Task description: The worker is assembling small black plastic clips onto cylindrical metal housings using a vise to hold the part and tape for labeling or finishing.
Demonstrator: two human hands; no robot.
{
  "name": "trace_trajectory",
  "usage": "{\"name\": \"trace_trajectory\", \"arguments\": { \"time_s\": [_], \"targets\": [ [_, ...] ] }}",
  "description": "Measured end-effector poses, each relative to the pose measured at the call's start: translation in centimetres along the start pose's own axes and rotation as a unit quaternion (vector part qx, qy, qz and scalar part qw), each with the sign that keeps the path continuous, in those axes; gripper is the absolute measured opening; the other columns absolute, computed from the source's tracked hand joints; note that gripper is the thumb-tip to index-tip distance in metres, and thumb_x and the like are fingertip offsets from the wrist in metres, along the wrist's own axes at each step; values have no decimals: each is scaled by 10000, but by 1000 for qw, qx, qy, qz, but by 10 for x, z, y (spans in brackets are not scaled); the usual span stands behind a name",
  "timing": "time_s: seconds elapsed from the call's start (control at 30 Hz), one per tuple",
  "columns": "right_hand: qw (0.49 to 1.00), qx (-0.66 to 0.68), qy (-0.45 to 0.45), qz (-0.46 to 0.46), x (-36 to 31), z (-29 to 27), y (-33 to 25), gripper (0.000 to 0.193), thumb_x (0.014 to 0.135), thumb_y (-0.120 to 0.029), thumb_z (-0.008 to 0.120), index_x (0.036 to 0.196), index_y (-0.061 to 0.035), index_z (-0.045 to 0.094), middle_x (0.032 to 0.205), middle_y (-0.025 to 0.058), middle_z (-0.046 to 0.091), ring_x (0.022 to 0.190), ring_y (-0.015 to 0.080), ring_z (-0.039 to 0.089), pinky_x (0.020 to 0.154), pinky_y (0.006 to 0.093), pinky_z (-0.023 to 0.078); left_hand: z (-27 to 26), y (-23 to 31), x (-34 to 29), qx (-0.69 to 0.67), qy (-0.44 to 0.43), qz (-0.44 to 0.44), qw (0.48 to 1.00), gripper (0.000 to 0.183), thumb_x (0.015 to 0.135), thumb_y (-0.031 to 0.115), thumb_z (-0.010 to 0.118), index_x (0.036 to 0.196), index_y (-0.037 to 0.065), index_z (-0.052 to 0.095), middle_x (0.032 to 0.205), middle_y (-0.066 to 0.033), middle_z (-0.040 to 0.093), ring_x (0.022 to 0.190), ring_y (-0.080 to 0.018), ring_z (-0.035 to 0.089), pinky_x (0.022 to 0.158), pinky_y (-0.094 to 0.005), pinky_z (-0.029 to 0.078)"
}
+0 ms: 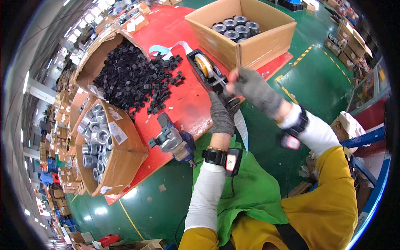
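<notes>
A black tape dispenser [205,68] with a yellowish roll stands on the red table [187,104], near its front edge. My left hand [221,114], in a grey fingerless glove, grips a small black piece at the edge, just below the dispenser. My right hand [252,87], gloved the same way, pinches a strip of clear tape [241,129] that hangs down past the table edge. The two hands almost touch at the dispenser's front end.
A tipped carton spills several black plastic clips [133,81] over the table. A carton of grey metal rings [93,141] leans at the left edge. Another carton with metal cylinders [235,27] stands behind the dispenser. A blue-grey power tool [173,139] lies near the front edge.
</notes>
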State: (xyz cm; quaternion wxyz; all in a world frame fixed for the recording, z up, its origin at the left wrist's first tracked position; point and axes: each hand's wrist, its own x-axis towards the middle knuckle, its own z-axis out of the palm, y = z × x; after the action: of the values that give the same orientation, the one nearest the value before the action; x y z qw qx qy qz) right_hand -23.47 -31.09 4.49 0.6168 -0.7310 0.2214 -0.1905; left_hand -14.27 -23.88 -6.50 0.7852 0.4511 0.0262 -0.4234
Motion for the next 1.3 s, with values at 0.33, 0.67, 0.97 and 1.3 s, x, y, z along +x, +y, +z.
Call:
{"name": "trace_trajectory", "arguments": {
  "time_s": [0.33,0.67,0.97,1.3],
  "targets": [
    [984,139,-56,96,-118,-41,50,175,774,-77,638,807,-48,469,732,-5,493,691,82,472,628,236,411,30,31,1,54,-84,-102,990,886,741,745,377,1138,-36,506,1154,-189,544,1048,-340,510,884,-437,399],
    [990,72,-65,103,-113,-40,76,192,779,-50,633,835,-45,449,760,23,540,731,89,544,659,237,450,32,27,8,104,-71,-74,989,696,831,635,360,1067,-1,514,1086,-181,568,987,-332,554,848,-430,403],
    [993,49,-36,97,-113,-44,94,181,787,-69,627,835,-40,455,756,22,540,735,93,537,667,234,444,21,19,-4,-8,-28,-36,999,520,842,451,544,1097,-1,513,1137,-145,565,1033,-301,548,895,-417,408],
    [994,18,-26,107,-126,-28,85,172,772,-39,629,829,-44,467,753,24,543,730,95,540,656,233,441,18,-1,-5,-32,-89,-67,993,187,791,135,607,938,27,569,1026,-136,609,954,-325,583,875,-462,456]
  ]
}}
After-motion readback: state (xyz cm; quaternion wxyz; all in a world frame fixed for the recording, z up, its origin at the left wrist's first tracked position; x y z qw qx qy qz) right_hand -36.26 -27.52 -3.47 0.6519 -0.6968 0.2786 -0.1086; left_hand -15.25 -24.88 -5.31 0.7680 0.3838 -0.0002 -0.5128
